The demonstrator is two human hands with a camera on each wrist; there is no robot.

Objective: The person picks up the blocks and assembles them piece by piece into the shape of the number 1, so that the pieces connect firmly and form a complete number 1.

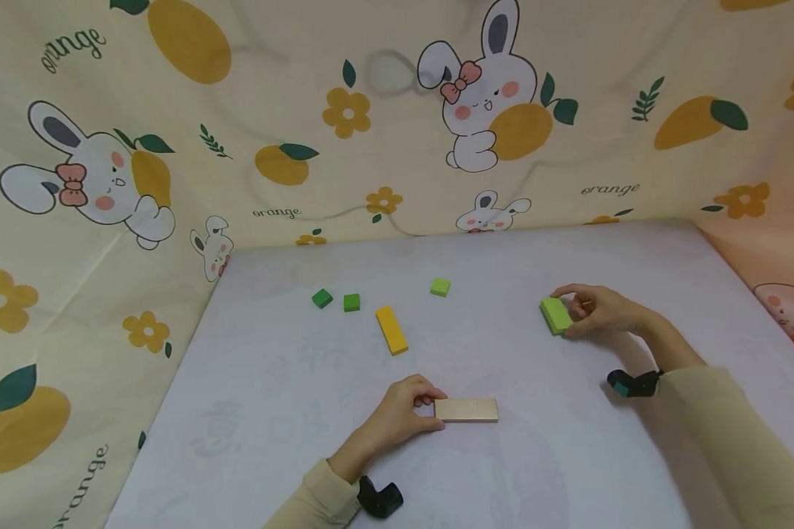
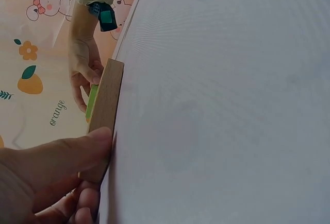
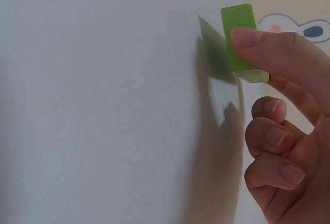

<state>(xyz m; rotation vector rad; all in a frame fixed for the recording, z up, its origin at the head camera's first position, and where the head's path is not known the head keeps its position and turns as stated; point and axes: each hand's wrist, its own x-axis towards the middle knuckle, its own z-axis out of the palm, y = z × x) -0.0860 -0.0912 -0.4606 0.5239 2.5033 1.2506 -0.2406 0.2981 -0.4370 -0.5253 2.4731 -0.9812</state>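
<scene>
A pale wooden block (image 1: 470,411), I see, is pinched at its nine o'clock end by the left hand (image 1: 397,411); toward half past one, the right hand (image 1: 602,310) pinches a lime block (image 1: 556,315), one fingertip hidden behind it in the right-wrist view. The left-wrist view has wood partly covering it. Only the head view shows two small green blocks (image 1: 351,302), toward ten.
</scene>
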